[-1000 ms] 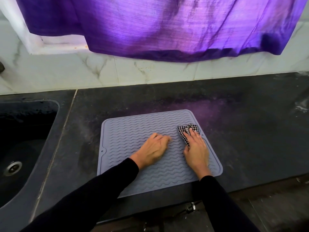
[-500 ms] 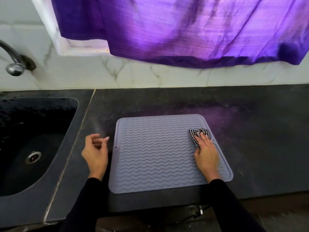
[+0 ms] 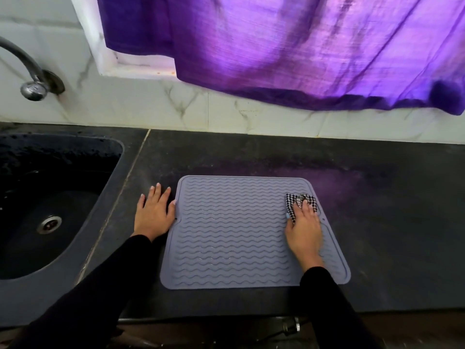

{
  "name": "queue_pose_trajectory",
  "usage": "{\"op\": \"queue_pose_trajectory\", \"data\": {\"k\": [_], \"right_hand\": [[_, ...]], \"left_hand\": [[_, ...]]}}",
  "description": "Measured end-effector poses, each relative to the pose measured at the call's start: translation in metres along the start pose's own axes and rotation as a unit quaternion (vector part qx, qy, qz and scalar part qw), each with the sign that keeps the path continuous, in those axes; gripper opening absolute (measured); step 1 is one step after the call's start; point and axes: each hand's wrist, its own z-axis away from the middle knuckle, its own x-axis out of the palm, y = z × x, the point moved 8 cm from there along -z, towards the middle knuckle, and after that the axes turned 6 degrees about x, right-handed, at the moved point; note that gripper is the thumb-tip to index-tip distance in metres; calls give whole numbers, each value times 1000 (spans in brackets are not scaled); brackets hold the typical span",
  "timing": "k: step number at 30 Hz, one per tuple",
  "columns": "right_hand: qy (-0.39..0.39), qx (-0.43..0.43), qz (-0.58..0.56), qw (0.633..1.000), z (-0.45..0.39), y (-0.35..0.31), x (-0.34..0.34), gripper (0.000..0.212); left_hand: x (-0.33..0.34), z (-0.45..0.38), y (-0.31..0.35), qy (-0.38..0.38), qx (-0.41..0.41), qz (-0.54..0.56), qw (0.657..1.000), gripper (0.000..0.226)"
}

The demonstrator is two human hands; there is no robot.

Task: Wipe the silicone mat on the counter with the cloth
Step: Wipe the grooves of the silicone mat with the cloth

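Note:
A grey silicone mat (image 3: 234,233) with wavy ridges lies flat on the dark counter (image 3: 390,210). My right hand (image 3: 304,230) presses a small black-and-white checked cloth (image 3: 293,201) onto the mat near its right edge; the fingers lie over the cloth and hide most of it. My left hand (image 3: 153,212) rests flat on the counter just off the mat's left edge, fingers straight, thumb touching the rim.
A dark sink (image 3: 50,202) with a metal drain (image 3: 49,224) sits to the left, a tap (image 3: 30,79) above it. A purple curtain (image 3: 289,46) hangs over the tiled back wall. The counter's front edge runs just below the mat.
My left hand left the middle of the mat, swung left in the air, and now lies flat on the counter beside the mat. My right hand stays on the cloth.

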Motion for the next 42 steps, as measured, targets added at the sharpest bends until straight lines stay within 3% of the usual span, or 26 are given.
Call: {"op": "queue_pose_trajectory", "data": {"k": [4, 8, 9, 12, 13, 14, 16, 17, 20, 23, 27, 29, 31, 34, 35, 36, 37, 40, 42], "right_hand": [[13, 22, -59, 998, -6, 7, -3, 49], [45, 169, -232, 957, -10, 28, -18, 37], [48, 220, -321, 920, -15, 38, -17, 33], [30, 342, -599, 724, -29, 50, -9, 33], [40, 351, -604, 714, -34, 51, -11, 33], [52, 343, -561, 752, -39, 49, -20, 33], [72, 275, -399, 872, -47, 34, -40, 35], [66, 232, -326, 914, -49, 22, -42, 36], [-11, 112, -135, 984, -46, -12, -14, 48], [-21, 40, 20, 999, -37, -27, 9, 59], [-41, 16, -13, 999, -44, -19, 12, 56], [-70, 15, -95, 993, -51, -10, 13, 49], [-102, 103, -294, 945, -56, 6, 9, 41], [-80, 273, -622, 730, -59, 25, 3, 35], [-53, 309, -659, 684, -62, 31, 2, 34], [-25, 328, -661, 675, -65, 34, -1, 34], [-7, 330, -634, 700, -68, 33, -7, 34], [26, 249, -432, 866, -70, 6, -30, 36], [-15, 147, -313, 938, -63, -27, -22, 40]], "left_hand": [[2, 0, -1, 16, 5, -9, 1000, 77], [4, -5, 10, 37, 70, -21, 997, 70], [6, -6, 10, 27, 70, -22, 997, 73], [7, -9, 7, 12, 52, -10, 999, 78], [5, -9, 7, 16, 50, -6, 999, 77], [5, -8, 7, 17, 51, -4, 999, 77], [4, -7, 7, 18, 53, -2, 998, 77], [3, -7, 7, 15, 52, 1, 999, 77], [2, -6, 8, 10, 48, 6, 999, 76], [1, -6, 9, 15, 49, 9, 999, 75], [1, -6, 8, 24, 49, 2, 998, 73], [3, -6, 7, 25, 49, -2, 998, 72], [3, -5, 6, 27, 47, 2, 999, 72], [3, -5, 6, 27, 44, 8, 999, 74], [3, -5, 6, 27, 45, 10, 999, 74], [3, -6, 6, 27, 45, 12, 999, 74], [3, -6, 6, 27, 45, 13, 999, 74], [4, -7, 5, 25, 47, 10, 999, 73], [3, -6, 6, 25, 47, 8, 999, 73]]}}
